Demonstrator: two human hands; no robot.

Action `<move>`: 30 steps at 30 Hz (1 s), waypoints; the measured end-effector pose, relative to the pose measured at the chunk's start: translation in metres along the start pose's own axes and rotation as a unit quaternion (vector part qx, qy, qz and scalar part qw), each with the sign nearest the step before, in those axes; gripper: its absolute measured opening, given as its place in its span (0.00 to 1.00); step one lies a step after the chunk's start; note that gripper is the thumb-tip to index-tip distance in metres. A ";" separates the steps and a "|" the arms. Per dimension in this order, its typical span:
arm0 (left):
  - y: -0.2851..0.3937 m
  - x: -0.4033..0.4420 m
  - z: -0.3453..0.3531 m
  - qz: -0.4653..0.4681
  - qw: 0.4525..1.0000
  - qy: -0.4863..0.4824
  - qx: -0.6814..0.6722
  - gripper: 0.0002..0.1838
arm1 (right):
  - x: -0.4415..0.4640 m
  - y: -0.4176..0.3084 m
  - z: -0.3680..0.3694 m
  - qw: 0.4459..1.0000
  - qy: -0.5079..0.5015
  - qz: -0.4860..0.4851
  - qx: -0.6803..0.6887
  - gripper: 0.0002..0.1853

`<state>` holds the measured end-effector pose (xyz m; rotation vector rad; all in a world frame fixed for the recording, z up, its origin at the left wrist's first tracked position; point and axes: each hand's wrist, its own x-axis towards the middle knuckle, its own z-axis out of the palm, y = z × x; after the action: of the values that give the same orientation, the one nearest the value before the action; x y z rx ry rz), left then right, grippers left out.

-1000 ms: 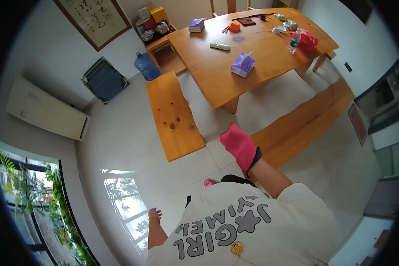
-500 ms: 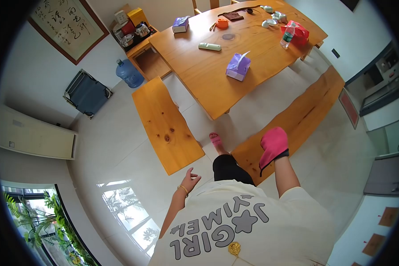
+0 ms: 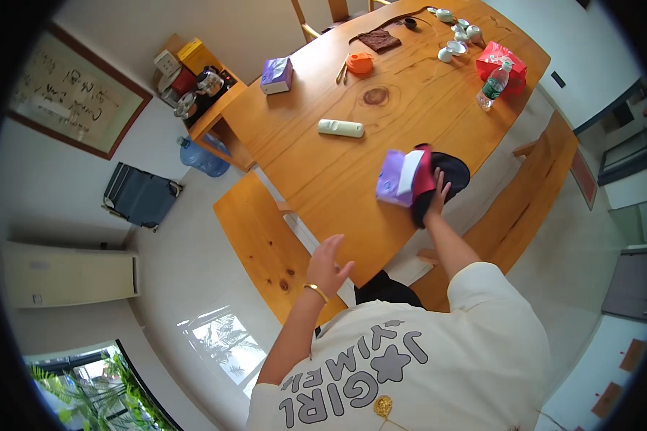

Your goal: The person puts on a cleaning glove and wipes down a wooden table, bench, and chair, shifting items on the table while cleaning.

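My right hand (image 3: 437, 197) is at the near right part of the table, on a pink-and-black cloth item (image 3: 425, 178) that looks like a cap. Its dark side faces me, and my fingers lie against it. The cloth touches or overlaps the right side of a purple tissue pack (image 3: 394, 179) with a white tissue sticking out. My left hand (image 3: 328, 267) hangs in the air by the table's near left edge, fingers apart, holding nothing. A gold bracelet circles that wrist.
On the wooden table (image 3: 295, 169) lie a pale remote-like case (image 3: 341, 128), an orange item (image 3: 360, 63), another tissue pack (image 3: 277, 76), a water bottle (image 3: 494, 87), a red bag (image 3: 514, 65) and white cups (image 3: 453, 50). Benches stand left (image 3: 255, 237) and right (image 3: 528, 194).
I have come closer to the table. My right hand has carried the pink-and-black item from over the right bench to the tissue pack. My left hand has risen forward.
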<state>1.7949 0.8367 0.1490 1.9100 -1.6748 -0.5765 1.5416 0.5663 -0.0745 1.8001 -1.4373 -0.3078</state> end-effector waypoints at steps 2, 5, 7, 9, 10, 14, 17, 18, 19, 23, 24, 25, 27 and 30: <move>0.013 0.052 0.018 0.071 0.996 -0.054 0.011 0.36 | 0.005 0.000 -0.013 0.997 0.009 -0.002 0.071 0.30; 0.025 0.111 0.053 0.155 0.973 -0.143 0.088 0.37 | 0.041 0.035 -0.053 0.954 -0.020 -0.045 0.297 0.31; 0.034 0.142 0.074 0.143 0.970 -0.132 0.142 0.38 | 0.065 0.049 -0.044 0.881 -0.042 -0.085 0.464 0.35; 0.024 0.165 0.091 0.083 0.960 -0.115 0.243 0.40 | 0.096 0.048 -0.027 0.884 -0.056 -0.068 0.460 0.34; 0.015 0.171 0.092 0.084 0.961 -0.122 0.234 0.40 | 0.111 0.046 -0.019 0.884 -0.061 -0.055 0.461 0.34; -0.036 0.162 0.091 -0.040 0.972 -0.125 0.193 0.38 | 0.187 0.023 0.021 0.912 -0.041 -0.006 0.408 0.35; -0.062 0.129 0.087 -0.017 0.972 -0.130 0.196 0.34 | 0.255 0.004 0.031 0.915 -0.114 0.054 0.384 0.40; -0.066 0.117 0.085 0.026 0.968 -0.132 0.210 0.32 | 0.279 -0.001 0.028 0.911 -0.148 0.076 0.378 0.43; -0.064 0.109 0.078 0.024 0.972 -0.134 0.192 0.28 | 0.300 -0.008 0.020 0.901 -0.182 0.108 0.378 0.43; -0.067 0.070 0.069 -0.026 0.992 -0.072 0.103 0.30 | 0.338 -0.035 0.008 0.890 -0.205 0.160 0.375 0.43; -0.073 0.062 0.070 -0.035 0.993 -0.043 0.107 0.25 | 0.334 -0.037 0.005 0.898 -0.193 0.138 0.372 0.41; -0.078 0.053 0.070 -0.044 0.993 -0.013 0.111 0.21 | 0.326 -0.042 0.011 0.908 -0.165 0.098 0.373 0.40; -0.087 0.041 0.066 -0.031 0.995 0.002 0.090 0.18 | 0.297 -0.045 0.012 0.921 -0.107 0.015 0.375 0.36; -0.086 0.035 0.062 0.001 0.997 0.056 0.060 0.12 | 0.219 -0.036 -0.002 0.913 -0.019 -0.056 0.403 0.32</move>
<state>1.8265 0.8028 0.0467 1.9855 -1.6729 -0.3669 1.6397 0.3703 -0.0378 2.5406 -1.6194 0.2465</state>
